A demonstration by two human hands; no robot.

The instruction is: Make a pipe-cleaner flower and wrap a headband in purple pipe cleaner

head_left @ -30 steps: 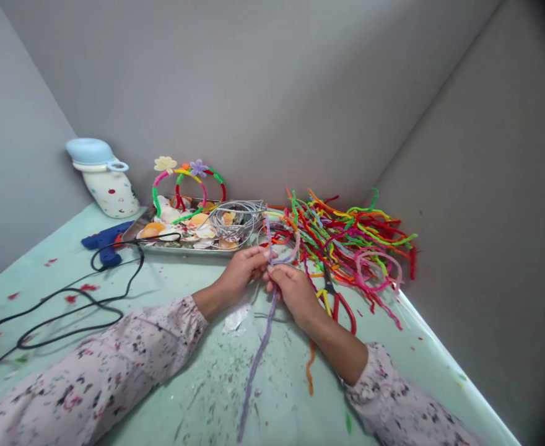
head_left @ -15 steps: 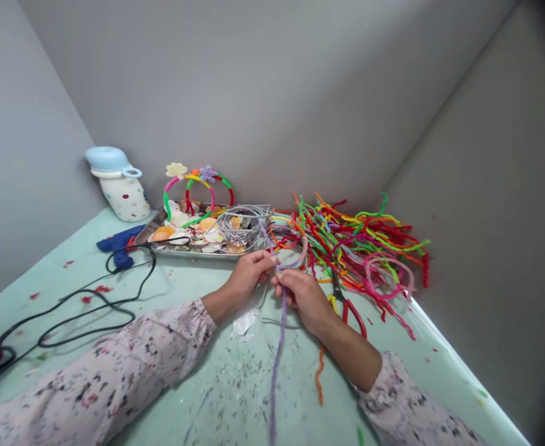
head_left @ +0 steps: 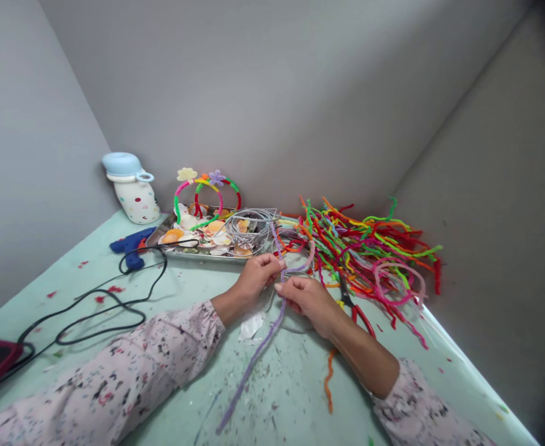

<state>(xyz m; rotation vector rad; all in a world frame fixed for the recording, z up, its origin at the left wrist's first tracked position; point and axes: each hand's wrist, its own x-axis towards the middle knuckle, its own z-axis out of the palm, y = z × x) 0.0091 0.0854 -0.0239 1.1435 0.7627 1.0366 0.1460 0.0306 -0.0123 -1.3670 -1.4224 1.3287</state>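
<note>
A purple pipe cleaner is pinched at its upper part between the left hand and the right hand — each grip is closed narrowly on it, just above the green surface. Its long tail is laid across the surface toward the person, and a pile of coloured pipe cleaners is seen just beyond the right hand.

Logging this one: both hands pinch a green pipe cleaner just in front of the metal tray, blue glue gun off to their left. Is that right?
Only the colour is wrong. In the head view the left hand and right hand pinch a lilac pipe cleaner, not green, just in front of the metal tray, blue glue gun off to their left.
</note>
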